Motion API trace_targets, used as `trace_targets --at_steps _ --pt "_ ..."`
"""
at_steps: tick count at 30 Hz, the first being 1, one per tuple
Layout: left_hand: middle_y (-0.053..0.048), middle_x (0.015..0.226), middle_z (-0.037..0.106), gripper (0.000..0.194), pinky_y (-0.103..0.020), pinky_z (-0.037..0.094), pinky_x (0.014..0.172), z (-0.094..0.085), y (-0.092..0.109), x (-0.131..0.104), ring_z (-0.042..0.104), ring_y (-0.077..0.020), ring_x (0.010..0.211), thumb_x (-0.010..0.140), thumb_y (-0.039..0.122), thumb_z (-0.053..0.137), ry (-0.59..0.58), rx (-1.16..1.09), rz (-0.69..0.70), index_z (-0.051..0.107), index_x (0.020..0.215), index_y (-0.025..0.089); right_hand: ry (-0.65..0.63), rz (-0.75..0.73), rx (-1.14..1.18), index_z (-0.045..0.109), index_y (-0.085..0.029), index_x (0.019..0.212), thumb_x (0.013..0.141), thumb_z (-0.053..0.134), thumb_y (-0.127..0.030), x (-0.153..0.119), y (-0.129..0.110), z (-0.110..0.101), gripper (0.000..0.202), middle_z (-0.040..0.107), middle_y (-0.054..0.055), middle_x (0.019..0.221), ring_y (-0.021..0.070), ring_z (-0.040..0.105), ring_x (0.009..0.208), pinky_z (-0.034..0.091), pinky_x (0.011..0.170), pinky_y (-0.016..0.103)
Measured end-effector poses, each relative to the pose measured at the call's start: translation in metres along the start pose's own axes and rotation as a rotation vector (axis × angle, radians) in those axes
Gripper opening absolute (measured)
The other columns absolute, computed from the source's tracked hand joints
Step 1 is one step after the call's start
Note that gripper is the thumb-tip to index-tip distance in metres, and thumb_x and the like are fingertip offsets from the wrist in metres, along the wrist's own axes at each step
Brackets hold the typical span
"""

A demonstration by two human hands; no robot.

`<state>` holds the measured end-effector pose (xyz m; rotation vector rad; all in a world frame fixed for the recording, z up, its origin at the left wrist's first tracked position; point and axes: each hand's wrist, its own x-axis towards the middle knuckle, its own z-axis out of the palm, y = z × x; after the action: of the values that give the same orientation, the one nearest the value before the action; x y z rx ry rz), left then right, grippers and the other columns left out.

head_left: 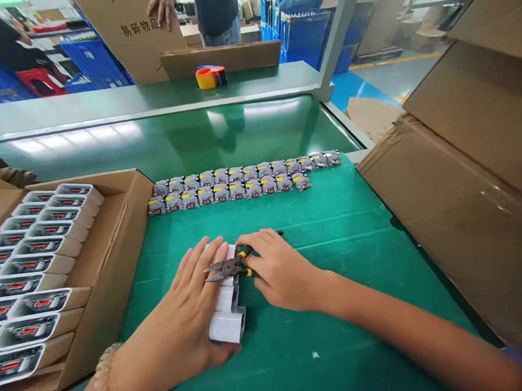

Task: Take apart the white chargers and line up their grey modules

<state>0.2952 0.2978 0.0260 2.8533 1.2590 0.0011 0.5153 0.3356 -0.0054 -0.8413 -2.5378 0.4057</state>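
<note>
My left hand (189, 308) lies along a short row of white plastic housings (226, 327). Its long fingers stretch over their left side and the thumb curls round the near end, gripping the row; much of it is hidden beneath the palm. In my right hand (278, 269) are cutting pliers (228, 268) with black and yellow handles, gripped by closed fingers. The pliers' jaws point left, slightly parted, over the housings and close to my left fingers.
Two rows of small grey parts with yellow marks (230, 185) lie beyond my hands on the green mat (328, 240). A carton (109, 257) at left holds several white housings with components inside. Large cardboard (462, 188) stands at right. Behind are a tape dispenser (210, 77) and another person's hand (161, 0) on cardboard.
</note>
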Motion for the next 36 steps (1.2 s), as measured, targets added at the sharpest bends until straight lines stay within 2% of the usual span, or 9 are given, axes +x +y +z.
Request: trace_targets --at_steps 3,8,11,14,16,18,21,28,36 --pt "-0.017 0.145 0.031 0.112 -0.056 0.026 0.112 -0.004 -0.004 0.000 0.015 -0.0368 0.140 0.061 0.054 0.066 -0.008 -0.015 0.006 0.011 0.147 0.010 -0.048 -0.028 -0.007 0.061 -0.008 0.104 0.083 0.049 -0.014 -0.004 0.005 -0.006 0.025 0.051 0.013 0.125 0.0260 0.044 0.111 0.036 0.097 0.044" --pt "-0.019 0.138 0.034 0.102 -0.049 0.038 0.105 -0.009 -0.006 -0.001 0.032 -0.0340 0.131 0.065 0.045 0.062 -0.051 -0.047 -0.057 0.012 0.147 0.009 -0.137 -0.032 -0.143 0.064 -0.011 0.090 0.086 0.051 -0.017 -0.017 0.026 -0.019 0.015 0.058 0.013 0.110 0.0256 0.050 0.098 0.039 0.087 0.042" --pt "-0.020 0.142 0.031 0.102 -0.053 0.036 0.104 -0.007 -0.005 0.001 0.030 -0.0359 0.130 0.068 0.047 0.060 -0.053 -0.032 -0.065 0.008 0.147 0.009 -0.184 -0.038 -0.248 0.062 -0.014 0.083 0.092 0.052 -0.031 -0.019 0.032 -0.020 0.022 0.060 0.010 0.097 0.0232 0.052 0.086 0.039 0.077 0.038" --pt "-0.018 0.142 0.031 0.098 -0.054 0.036 0.101 -0.006 -0.006 0.003 0.032 -0.0362 0.128 0.068 0.044 0.060 -0.081 -0.058 -0.060 0.012 0.147 0.014 -0.197 -0.036 -0.325 0.059 -0.013 0.083 0.092 0.053 -0.040 -0.017 0.028 -0.019 0.028 0.060 0.010 0.091 0.0229 0.053 0.079 0.036 0.068 0.035" --pt "-0.016 0.140 0.032 0.093 -0.055 0.038 0.099 -0.006 -0.006 0.005 0.034 -0.0368 0.126 0.066 0.041 0.062 -0.096 -0.075 -0.065 0.019 0.146 0.020 -0.177 -0.016 -0.347 0.058 -0.012 0.088 0.093 0.052 -0.038 -0.016 0.024 -0.017 0.026 0.059 0.010 0.088 0.0226 0.052 0.077 0.034 0.065 0.034" --pt "-0.016 0.140 0.031 0.088 -0.057 0.038 0.097 -0.006 -0.006 0.007 0.034 -0.0380 0.125 0.065 0.041 0.062 -0.097 -0.083 -0.057 0.026 0.143 0.023 -0.132 0.013 -0.341 0.056 -0.013 0.102 0.095 0.048 -0.033 -0.016 0.021 -0.015 0.023 0.058 0.008 0.086 0.0220 0.052 0.076 0.032 0.065 0.034" --pt "-0.017 0.142 0.028 0.084 -0.058 0.035 0.099 -0.006 -0.004 0.009 0.031 -0.0387 0.127 0.066 0.040 0.062 -0.093 -0.092 -0.066 0.028 0.141 0.021 -0.082 0.023 -0.368 0.052 -0.014 0.115 0.097 0.040 -0.024 -0.016 0.021 -0.010 0.024 0.058 0.006 0.086 0.0217 0.052 0.078 0.030 0.065 0.034" --pt "-0.020 0.138 0.032 0.085 -0.057 0.036 0.097 -0.008 -0.004 0.011 0.034 -0.0387 0.123 0.069 0.041 0.060 -0.063 -0.094 -0.028 0.025 0.142 0.015 -0.045 0.017 -0.391 0.056 -0.014 0.108 0.098 0.039 -0.024 -0.015 0.022 -0.005 0.022 0.057 0.005 0.084 0.0199 0.050 0.077 0.027 0.064 0.033" --pt "-0.019 0.140 0.029 0.079 -0.060 0.038 0.094 -0.006 -0.007 0.009 0.034 -0.0404 0.123 0.070 0.045 0.059 -0.091 -0.069 -0.026 0.030 0.139 0.020 -0.113 -0.002 -0.358 0.057 -0.015 0.099 0.097 0.046 -0.037 -0.010 0.020 -0.008 0.024 0.056 0.005 0.081 0.0205 0.051 0.074 0.026 0.058 0.033"
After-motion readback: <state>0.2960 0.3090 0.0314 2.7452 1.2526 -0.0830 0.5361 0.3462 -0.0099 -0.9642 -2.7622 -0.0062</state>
